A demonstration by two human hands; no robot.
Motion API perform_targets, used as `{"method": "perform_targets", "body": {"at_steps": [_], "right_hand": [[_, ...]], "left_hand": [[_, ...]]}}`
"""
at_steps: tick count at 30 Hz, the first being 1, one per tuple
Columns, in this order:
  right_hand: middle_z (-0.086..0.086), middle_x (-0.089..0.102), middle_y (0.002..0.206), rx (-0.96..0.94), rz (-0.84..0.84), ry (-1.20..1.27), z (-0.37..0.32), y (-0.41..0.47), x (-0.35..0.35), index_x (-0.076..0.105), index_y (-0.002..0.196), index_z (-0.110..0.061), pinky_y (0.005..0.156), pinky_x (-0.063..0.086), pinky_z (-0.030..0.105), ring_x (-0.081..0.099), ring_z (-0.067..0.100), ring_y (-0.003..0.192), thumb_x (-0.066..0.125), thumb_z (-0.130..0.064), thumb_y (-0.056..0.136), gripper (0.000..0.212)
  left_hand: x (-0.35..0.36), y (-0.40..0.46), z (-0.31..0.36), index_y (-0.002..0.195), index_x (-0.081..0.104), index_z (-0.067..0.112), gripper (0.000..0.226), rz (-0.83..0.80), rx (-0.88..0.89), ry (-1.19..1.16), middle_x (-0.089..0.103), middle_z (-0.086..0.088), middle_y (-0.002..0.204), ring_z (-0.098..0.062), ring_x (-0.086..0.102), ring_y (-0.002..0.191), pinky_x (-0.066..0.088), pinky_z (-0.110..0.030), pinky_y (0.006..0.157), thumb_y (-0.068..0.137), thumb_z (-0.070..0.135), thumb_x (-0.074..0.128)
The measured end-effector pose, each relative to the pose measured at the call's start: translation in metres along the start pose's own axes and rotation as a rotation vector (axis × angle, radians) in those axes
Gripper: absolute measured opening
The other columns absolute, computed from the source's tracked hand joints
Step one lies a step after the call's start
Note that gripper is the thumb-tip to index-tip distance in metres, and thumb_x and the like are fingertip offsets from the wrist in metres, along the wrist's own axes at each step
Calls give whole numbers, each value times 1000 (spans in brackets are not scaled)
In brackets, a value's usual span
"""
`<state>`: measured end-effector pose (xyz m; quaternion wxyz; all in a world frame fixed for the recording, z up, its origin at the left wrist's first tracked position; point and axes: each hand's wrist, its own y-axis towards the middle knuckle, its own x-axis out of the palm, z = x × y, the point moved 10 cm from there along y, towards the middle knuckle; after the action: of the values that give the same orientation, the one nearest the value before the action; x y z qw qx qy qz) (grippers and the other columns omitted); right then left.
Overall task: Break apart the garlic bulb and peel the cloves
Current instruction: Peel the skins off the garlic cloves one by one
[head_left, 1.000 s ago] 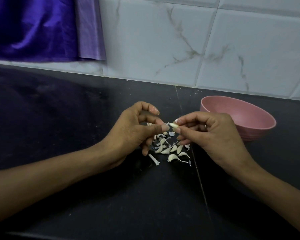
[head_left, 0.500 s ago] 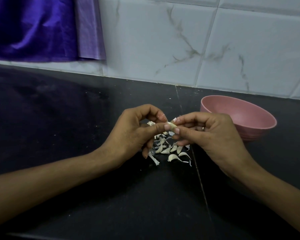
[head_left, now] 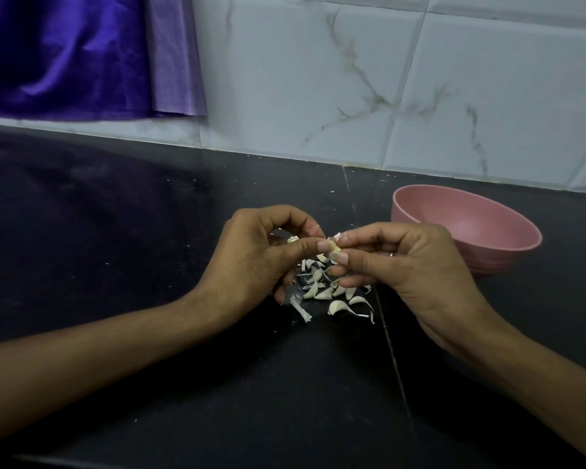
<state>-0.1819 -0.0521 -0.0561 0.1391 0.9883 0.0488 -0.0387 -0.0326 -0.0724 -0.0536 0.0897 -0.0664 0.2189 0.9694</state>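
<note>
A small pale garlic clove (head_left: 334,248) is held above the black counter, pinched between both hands. My left hand (head_left: 261,262) pinches its left end with thumb and curled forefinger. My right hand (head_left: 406,265) pinches its right end with thumb and fingertips; a ring shows on one finger. A bit of papery skin sticks up from the clove's top. Below the hands lies a pile of several cloves and skin scraps (head_left: 325,289), with a dry stem piece (head_left: 301,311) at its left edge.
A pink bowl (head_left: 508,247) stands on the counter just right of my right hand; its visible inside looks bare. A white marbled tile wall runs along the back. Purple cloth (head_left: 82,52) hangs at the back left. A seam (head_left: 391,350) crosses the dark counter.
My left forefinger has curled down closer to the clove, and the fingertips of both hands have shifted slightly on it. The pile and bowl have not moved.
</note>
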Motion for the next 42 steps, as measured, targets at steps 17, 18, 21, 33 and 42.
{"method": "perform_targets", "body": {"at_steps": [17,18,21,33,42], "right_hand": [[14,75,79,13,57,-15,1,3,-10,73,89,-2,64,62,29,73,23,69,75,1,76,14],[14,75,79,11,57,-12,1,3,-10,73,90,-2,65,62,29,73,23,69,75,1,76,14],[14,75,80,18,43,9,1,3,-8,73,88,-4,62,62,29,72,22,68,74,2,77,13],[9,75,84,44,-27,-35,7,3,-4,74,94,-6,58,60,29,68,18,68,70,-9,82,13],[9,73,79,3,48,-21,3,5,-13,70,92,0,51,59,31,67,19,62,72,-13,79,18]], "left_hand": [[5,-1,3,85,59,21,12,-63,38,129,56,-2,49,-17,44,32,39,-23,35,86,26,70],[4,-1,3,88,58,21,14,-53,40,132,63,-2,60,-16,46,34,39,-24,35,85,21,72],[5,-1,2,103,57,24,32,-68,34,136,69,6,94,-14,53,39,42,-24,34,82,7,75],[0,-3,7,83,71,17,16,-28,55,182,62,8,53,-13,49,34,41,-22,38,77,31,76],[-3,2,-1,84,70,15,11,-5,0,121,57,0,49,-17,44,34,40,-24,36,85,26,71]]}}
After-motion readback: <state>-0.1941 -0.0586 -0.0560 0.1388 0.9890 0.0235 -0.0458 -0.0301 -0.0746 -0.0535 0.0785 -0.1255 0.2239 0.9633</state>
